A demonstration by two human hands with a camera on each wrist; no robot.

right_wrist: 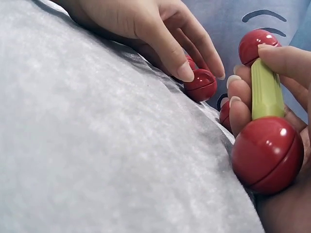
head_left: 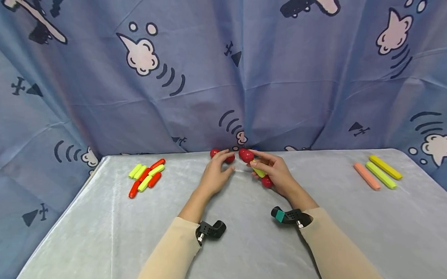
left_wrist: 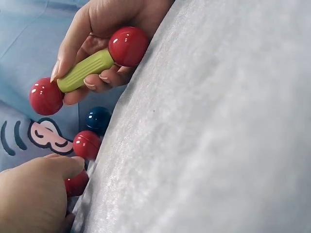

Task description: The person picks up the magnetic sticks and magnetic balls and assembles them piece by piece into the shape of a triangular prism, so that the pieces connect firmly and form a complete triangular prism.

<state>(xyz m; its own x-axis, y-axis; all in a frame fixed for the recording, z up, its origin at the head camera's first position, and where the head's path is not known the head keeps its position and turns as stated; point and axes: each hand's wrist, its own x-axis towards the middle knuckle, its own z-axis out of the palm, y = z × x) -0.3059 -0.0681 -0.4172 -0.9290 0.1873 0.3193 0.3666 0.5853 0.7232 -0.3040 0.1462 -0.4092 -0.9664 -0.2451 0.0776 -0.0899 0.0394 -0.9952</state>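
Observation:
My right hand [head_left: 275, 172] holds a yellow-green rod [right_wrist: 267, 90] pinched between thumb and fingers. A red ball sits on each end of it, the nearer red ball [right_wrist: 267, 155] large in the right wrist view. My left hand [head_left: 214, 175] is at the table's back edge, fingers loosely extended over a loose red ball [right_wrist: 200, 85]. Its thumb is beside or touching that ball; I cannot tell which. Another red ball [head_left: 214, 152] lies just left of the left fingers. Between the hands at the back are a red ball [left_wrist: 87, 144] and a blue ball [left_wrist: 98, 119].
Several short red and yellow-green rods [head_left: 145, 178] lie grouped on the left of the pale-covered table [head_left: 243, 255]. Longer rods lie on the right: orange [head_left: 366, 176], yellow-green [head_left: 380, 175] and yellow [head_left: 386, 167]. A blue patterned curtain [head_left: 205, 73] hangs behind the back edge.

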